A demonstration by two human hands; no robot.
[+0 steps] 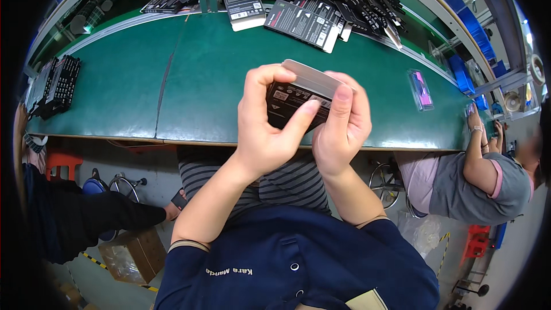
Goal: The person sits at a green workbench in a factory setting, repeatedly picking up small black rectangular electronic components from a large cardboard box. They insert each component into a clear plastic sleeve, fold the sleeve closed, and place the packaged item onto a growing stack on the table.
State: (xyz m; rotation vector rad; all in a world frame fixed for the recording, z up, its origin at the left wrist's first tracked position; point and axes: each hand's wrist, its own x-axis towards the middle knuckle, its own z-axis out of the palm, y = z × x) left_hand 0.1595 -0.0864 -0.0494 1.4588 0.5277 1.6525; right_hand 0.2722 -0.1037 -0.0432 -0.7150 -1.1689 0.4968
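Note:
Above the near edge of the green table I hold up a flat black box point(281, 113) with small white print and a grey-white flap point(313, 79) at its far end. My left hand point(261, 120) is closed round the box's left side, its thumb lying across the printed face. On the other side my right hand point(344, 123) grips the flap end, thumb pressed at the flap's lower edge. The fingers behind the box are partly hidden. Further off, several like boxes point(301, 23) lie flat on the table.
A heap of black boxes point(361, 0) fills the back shelf. At the far left stands a stack of black boxes point(60, 86). A clear pack with a pink-purple item point(420, 90) lies to the right. People sit on both sides; blue bins point(459, 74) line the right edge.

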